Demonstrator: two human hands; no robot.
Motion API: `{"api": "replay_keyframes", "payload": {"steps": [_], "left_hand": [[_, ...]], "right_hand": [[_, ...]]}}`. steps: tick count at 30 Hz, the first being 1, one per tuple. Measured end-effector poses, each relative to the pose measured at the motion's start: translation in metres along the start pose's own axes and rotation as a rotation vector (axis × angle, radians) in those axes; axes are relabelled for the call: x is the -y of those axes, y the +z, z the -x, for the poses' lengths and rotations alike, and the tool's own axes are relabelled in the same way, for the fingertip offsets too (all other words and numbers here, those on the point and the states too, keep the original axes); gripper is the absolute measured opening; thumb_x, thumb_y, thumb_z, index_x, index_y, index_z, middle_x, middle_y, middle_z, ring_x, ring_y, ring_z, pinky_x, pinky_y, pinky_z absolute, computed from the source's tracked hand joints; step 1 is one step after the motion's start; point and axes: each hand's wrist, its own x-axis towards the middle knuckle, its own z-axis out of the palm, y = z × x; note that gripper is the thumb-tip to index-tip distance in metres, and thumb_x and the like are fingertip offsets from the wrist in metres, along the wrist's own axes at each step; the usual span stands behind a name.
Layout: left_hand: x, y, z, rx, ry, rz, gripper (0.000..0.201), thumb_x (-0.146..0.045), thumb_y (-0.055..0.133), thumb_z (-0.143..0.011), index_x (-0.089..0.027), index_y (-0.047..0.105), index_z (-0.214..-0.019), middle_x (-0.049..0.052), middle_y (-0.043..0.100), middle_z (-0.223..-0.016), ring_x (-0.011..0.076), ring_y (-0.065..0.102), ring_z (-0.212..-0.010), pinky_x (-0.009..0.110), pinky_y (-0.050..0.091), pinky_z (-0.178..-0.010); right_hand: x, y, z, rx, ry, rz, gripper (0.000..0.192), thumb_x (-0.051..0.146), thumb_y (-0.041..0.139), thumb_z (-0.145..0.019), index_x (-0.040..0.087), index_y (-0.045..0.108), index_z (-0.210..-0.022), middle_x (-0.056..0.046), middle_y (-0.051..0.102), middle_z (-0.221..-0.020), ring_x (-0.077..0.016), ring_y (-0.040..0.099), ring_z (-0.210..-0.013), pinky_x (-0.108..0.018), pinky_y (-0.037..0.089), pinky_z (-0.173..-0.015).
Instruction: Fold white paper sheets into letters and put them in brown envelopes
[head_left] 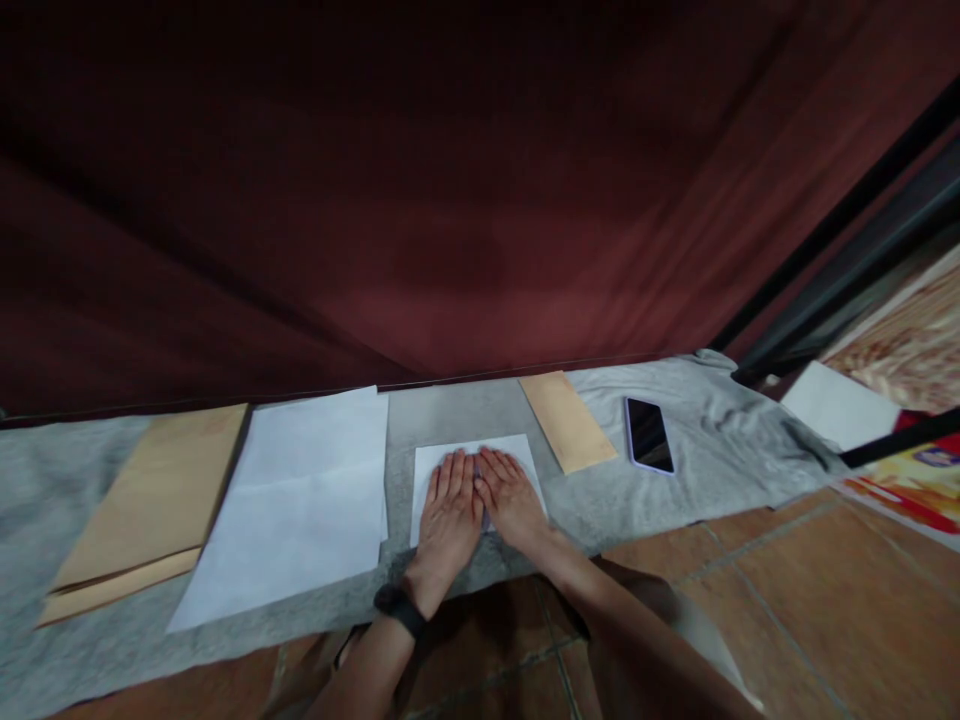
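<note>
A small white sheet of paper (426, 462), perhaps folded, lies on the grey cloth in front of me. My left hand (451, 512) rests flat on it, fingers stretched forward, with a black band on the wrist. Beside it my right hand (511, 497) also lies flat on the paper, its fingers angled to the left. The thumbs nearly meet in the middle. Both hands cover most of the sheet, so its centre is hidden. Right of the hands lies a small tan envelope (568, 420).
Larger white sheets (300, 490) lie to the left, next to a stack of large tan envelopes (161, 490). A phone (649, 435) lies on the grey cloth (720, 440) at the right. A dark red curtain (465, 250) hangs behind. Tiled floor (772, 600) shows in front.
</note>
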Motion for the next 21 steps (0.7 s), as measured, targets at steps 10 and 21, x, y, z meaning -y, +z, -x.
{"api": "replay_keyframes", "payload": {"steps": [10, 21], "left_hand": [[0.005, -0.002, -0.002, 0.045, -0.063, -0.071, 0.056, -0.025, 0.031, -0.099, -0.012, 0.039, -0.153, 0.013, 0.039, -0.160, 0.0252, 0.031, -0.151, 0.048, 0.026, -0.124], [0.003, -0.009, -0.009, 0.027, -0.119, -0.070, 0.056, -0.026, 0.033, -0.098, -0.014, 0.042, -0.152, 0.013, 0.043, -0.158, 0.0288, 0.037, -0.148, 0.050, 0.031, -0.120]], "right_hand": [[-0.008, 0.004, 0.003, 0.001, 0.025, 0.133, 0.050, 0.036, 0.039, -0.106, 0.020, 0.042, -0.154, -0.008, 0.036, -0.161, -0.0247, 0.034, -0.149, -0.047, 0.029, -0.122], [-0.022, 0.003, 0.008, -0.055, 0.101, 0.168, 0.053, 0.036, 0.038, -0.106, 0.014, 0.039, -0.155, -0.011, 0.039, -0.159, -0.0247, 0.035, -0.149, -0.045, 0.029, -0.122]]}}
